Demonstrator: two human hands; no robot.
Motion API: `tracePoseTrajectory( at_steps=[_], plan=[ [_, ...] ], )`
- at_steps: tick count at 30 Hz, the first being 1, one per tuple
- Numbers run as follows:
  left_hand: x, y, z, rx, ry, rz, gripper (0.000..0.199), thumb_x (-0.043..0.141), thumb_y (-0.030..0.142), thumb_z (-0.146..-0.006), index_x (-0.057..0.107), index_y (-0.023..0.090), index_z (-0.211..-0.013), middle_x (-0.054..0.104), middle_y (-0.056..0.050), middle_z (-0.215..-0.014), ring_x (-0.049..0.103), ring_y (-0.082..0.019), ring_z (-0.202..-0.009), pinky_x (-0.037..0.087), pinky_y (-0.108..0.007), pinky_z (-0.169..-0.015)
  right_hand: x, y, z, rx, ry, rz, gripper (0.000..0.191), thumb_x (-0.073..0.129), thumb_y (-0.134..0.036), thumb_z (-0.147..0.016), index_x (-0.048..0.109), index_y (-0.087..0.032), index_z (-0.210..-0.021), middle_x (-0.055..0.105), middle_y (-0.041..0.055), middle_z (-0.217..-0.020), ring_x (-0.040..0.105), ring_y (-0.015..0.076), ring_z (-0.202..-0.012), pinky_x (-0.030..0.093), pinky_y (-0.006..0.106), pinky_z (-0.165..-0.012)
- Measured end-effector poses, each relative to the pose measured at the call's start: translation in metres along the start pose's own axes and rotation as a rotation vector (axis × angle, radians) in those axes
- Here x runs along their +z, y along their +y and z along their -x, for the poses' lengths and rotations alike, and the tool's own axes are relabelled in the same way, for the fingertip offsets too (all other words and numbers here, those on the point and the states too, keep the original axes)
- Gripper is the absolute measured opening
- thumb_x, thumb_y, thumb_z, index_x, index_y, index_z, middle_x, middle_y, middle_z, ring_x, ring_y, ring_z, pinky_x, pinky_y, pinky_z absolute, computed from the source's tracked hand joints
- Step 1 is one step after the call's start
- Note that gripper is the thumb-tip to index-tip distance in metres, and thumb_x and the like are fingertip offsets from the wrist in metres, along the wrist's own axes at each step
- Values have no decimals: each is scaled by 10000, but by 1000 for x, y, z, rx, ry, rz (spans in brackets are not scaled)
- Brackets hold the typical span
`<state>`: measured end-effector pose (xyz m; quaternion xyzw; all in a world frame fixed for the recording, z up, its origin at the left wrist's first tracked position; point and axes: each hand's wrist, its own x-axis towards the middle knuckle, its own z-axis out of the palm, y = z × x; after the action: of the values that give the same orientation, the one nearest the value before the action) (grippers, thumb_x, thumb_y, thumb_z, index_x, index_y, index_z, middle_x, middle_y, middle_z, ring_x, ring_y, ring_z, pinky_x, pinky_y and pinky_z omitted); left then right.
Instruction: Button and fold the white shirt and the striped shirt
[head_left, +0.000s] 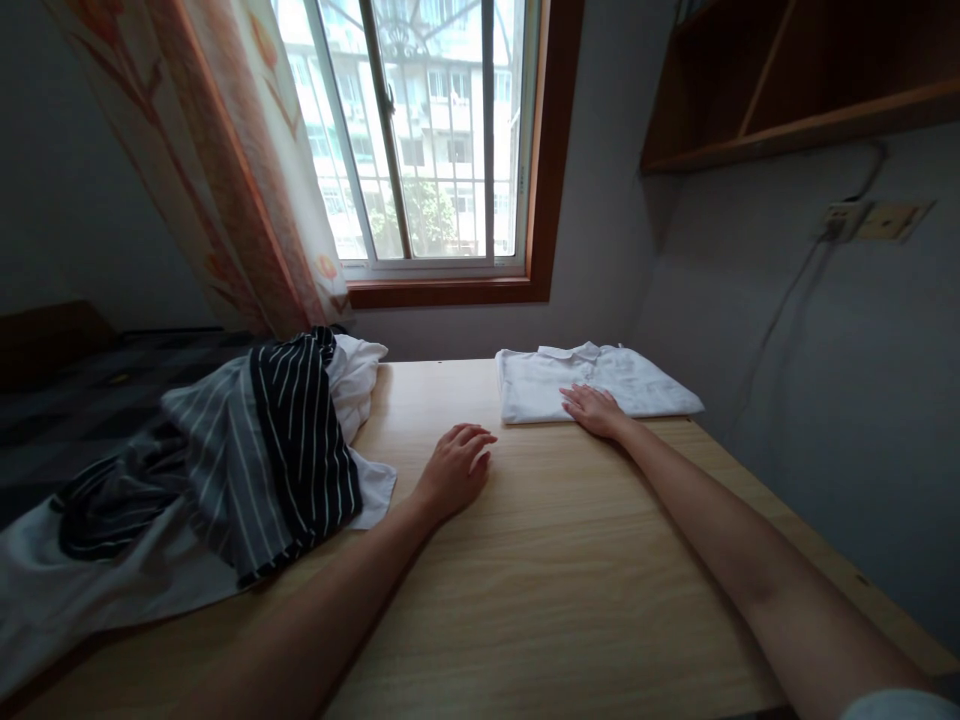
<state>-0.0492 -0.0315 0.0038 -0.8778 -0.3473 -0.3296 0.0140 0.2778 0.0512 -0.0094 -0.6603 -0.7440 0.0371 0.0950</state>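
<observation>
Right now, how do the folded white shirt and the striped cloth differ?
The white shirt is plain; the striped cloth is black and grey with pale lines. The white shirt is folded flat; the striped cloth lies rumpled in a heap. The right hand rests on the white shirt's near edge; no hand touches the striped cloth. Both are fabric.

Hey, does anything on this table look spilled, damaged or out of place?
Nothing looks spilled or damaged. The striped garment lies crumpled with white cloth on the left of the table, looking untidy against the neatly folded white shirt under the right hand.
</observation>
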Motion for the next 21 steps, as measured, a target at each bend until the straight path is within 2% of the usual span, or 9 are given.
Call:
tracePoseTrajectory(
  at_steps=[4, 8, 13, 16, 19, 21],
  plan=[
    [-2, 5, 0, -15, -28, -49, 269, 499, 146, -893, 663, 184, -1102, 678, -92, -1141, 572, -239, -1114, 466, -436, -1021, -2, -17, 10, -62, 160, -51, 502, 289, -415, -1016, 445, -262, -1467, 382, 74, -1560, 272, 262, -1463, 177, 553, -1173],
    [-18, 2, -7, -113, -22, -249, 297, 503, 160, -888, 659, 184, -1139, 657, -109, -1190, 561, -257, -1145, 441, -431, -1023, -7, -46, 32, -158, 194, -81, 463, 388, -393, -994, 500, -268, -1425, 433, 67, -1529, 283, 267, -1458, 182, 553, -1171],
    [-67, -35, -6, -452, 55, -605, 412, 519, 267, -896, 575, 163, -1291, 475, -171, -1446, 366, -331, -1375, 266, -510, -1132, -7, -81, 83, -260, 181, -128, 468, 457, -300, -951, 525, -219, -1407, 470, 92, -1498, 317, 271, -1439, 203, 519, -1178],
    [-101, -61, 10, -549, 99, -770, 529, 464, 321, -937, 433, 90, -1412, 278, -222, -1564, 183, -381, -1451, 96, -626, -1142, -4, -95, 114, -292, 151, -177, 472, 468, -277, -936, 531, -225, -1401, 483, 85, -1488, 335, 255, -1432, 208, 491, -1186],
    [-128, -78, 27, -702, 200, -849, 639, 473, 339, -941, 294, 56, -1485, 116, -282, -1593, 99, -438, -1453, 125, -666, -1100, -5, -109, 131, -286, 133, -216, 473, 468, -263, -939, 532, -204, -1403, 474, 104, -1492, 338, 258, -1432, 192, 481, -1195],
    [-140, -83, 34, -843, 195, -847, 687, 478, 372, -941, 259, 32, -1497, 124, -325, -1573, 162, -472, -1428, 179, -663, -1076, -6, -118, 135, -279, 131, -241, 470, 474, -254, -938, 535, -193, -1400, 473, 114, -1492, 339, 264, -1431, 193, 482, -1196]
  ],
)
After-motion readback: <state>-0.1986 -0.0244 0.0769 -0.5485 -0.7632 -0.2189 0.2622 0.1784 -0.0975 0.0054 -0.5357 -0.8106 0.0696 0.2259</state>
